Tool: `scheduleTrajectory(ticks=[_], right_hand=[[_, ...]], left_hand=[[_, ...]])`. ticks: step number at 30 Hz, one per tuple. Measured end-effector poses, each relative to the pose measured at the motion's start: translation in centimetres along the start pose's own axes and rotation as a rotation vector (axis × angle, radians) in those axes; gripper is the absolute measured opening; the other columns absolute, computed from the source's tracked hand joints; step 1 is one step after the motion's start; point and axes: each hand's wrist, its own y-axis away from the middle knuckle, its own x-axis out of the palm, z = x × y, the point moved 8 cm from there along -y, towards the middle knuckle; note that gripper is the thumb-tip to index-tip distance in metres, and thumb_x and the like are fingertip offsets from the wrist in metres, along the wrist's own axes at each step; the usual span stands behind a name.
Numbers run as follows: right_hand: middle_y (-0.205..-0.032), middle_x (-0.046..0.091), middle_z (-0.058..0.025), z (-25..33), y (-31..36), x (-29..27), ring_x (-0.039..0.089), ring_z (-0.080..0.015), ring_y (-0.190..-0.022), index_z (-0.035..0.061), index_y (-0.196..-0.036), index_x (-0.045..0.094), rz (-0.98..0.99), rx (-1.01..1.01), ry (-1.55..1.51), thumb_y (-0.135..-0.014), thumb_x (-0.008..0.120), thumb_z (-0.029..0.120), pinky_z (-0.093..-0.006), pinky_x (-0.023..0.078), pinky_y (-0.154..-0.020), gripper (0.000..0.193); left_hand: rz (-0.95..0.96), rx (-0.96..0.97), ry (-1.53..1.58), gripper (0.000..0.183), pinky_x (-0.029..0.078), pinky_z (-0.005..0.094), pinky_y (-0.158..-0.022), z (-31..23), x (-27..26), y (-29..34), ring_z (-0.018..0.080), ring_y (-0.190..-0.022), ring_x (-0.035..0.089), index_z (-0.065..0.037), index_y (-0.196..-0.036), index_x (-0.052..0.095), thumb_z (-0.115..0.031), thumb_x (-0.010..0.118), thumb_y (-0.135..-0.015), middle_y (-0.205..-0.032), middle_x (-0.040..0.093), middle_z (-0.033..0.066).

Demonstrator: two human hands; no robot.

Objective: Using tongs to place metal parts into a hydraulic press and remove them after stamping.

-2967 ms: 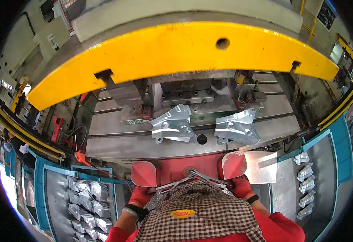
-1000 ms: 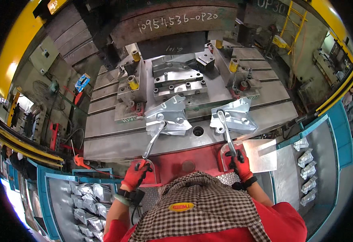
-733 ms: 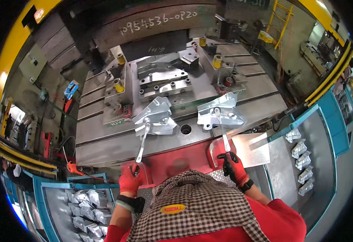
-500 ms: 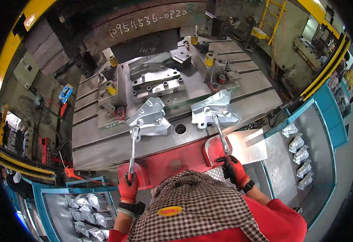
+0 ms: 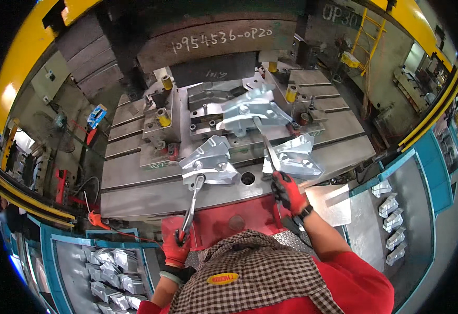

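My left hand (image 5: 177, 247), in a red and black glove, is closed round the handle of long metal tongs (image 5: 190, 212). Their far end meets the near edge of a silvery stamped metal part (image 5: 209, 161) resting on the press bed. My right hand (image 5: 288, 191), gloved alike, grips a second pair of tongs (image 5: 268, 145). At their tip a similar stamped part (image 5: 252, 111) is held up in front of the lower die (image 5: 213, 99), hiding some of it. Another stamped part (image 5: 294, 157) lies on the bed to the right, partly behind the right tongs.
The dark upper die (image 5: 218, 42) hangs above. Guide posts with yellow sleeves (image 5: 163, 118) stand beside the lower die. A red panel (image 5: 234, 222) runs along the bed's front. Blue-edged bins hold several metal parts (image 5: 116, 275) at left and several more (image 5: 392, 220) at right.
My right hand has moved forward and left, lifting a part toward the die and uncovering another on the bed. The left tongs stay at their part. The whole view has shifted slightly.
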Motion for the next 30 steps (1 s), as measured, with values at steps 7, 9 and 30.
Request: scheduleTrajectory(ticks=[7,9,30], right_hand=[[-0.067,0.053,-0.0002,-1.3,-19.8,-1.2,0.05,-0.0103,-0.055,0.0114,-0.097,0.056,0.053,-0.461,0.409,-0.086,0.054,0.032,-0.0257,0.04,-0.05,0.023],[-0.061,0.052,0.001,-1.4,-22.3,1.6,0.048,-0.0082,-0.047,0.0089,-0.088,0.057,0.122,-0.31,0.168,-0.086,0.057,0.04,-0.0242,0.038,-0.043,0.031],[-0.077,0.06,-0.0122,7.2,-6.8,4.9,0.058,-0.0228,-0.073,0.0048,-0.093,0.056,-0.202,-0.497,0.747,-0.082,0.059,0.028,-0.0334,0.045,-0.068,0.026]], left_hand=[[-0.031,0.011,-0.151,0.029,0.046,0.0405,-0.058,-0.5,0.3,-0.4,0.0361,-0.071,0.059,-0.01,-0.083,0.056,-0.03,0.072,-0.069,-0.075,0.059,0.013],[0.006,-0.021,-0.14,0.028,0.046,0.0403,-0.058,0.4,0.6,-0.4,0.0359,-0.071,0.059,-0.009,-0.085,0.056,-0.029,0.071,-0.07,-0.076,0.059,0.0142],[0.129,-0.068,0.049,0.03,0.047,0.0361,-0.062,1.2,0.3,0.7,0.0274,-0.071,0.062,-0.008,-0.093,0.058,-0.024,0.072,-0.071,-0.078,0.061,0.0129]])
